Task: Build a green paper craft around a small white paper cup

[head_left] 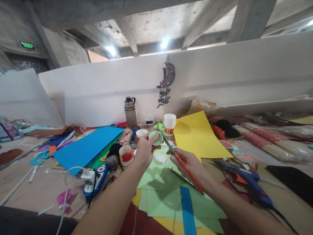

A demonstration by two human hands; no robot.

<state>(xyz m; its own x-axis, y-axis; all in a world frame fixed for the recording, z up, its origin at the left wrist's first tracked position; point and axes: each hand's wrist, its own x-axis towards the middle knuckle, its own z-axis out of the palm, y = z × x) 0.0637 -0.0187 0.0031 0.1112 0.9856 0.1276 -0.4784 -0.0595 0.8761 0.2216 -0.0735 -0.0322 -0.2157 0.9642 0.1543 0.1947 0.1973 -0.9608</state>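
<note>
My left hand (pixel 144 149) is closed around a small cup covered in light green paper (pixel 156 137), held up over the table. My right hand (pixel 187 163) grips red-handled scissors (pixel 182 161), whose blades point up and left toward the green cup. Below both hands lie light green paper sheets (pixel 161 192) with a blue strip (pixel 187 209) on top. A round white-and-red lid (pixel 161 158) rests on the green paper between my hands.
Paper cups (pixel 126 154) (pixel 169 123) stand nearby, with a water bottle (pixel 130 112) behind. A blue sheet (pixel 85 147) lies left, a yellow sheet (pixel 199 135) right. A blue glue gun (pixel 251 182) sits right; another glue gun (pixel 96 179) with cord sits left. A white partition (pixel 220 75) backs the table.
</note>
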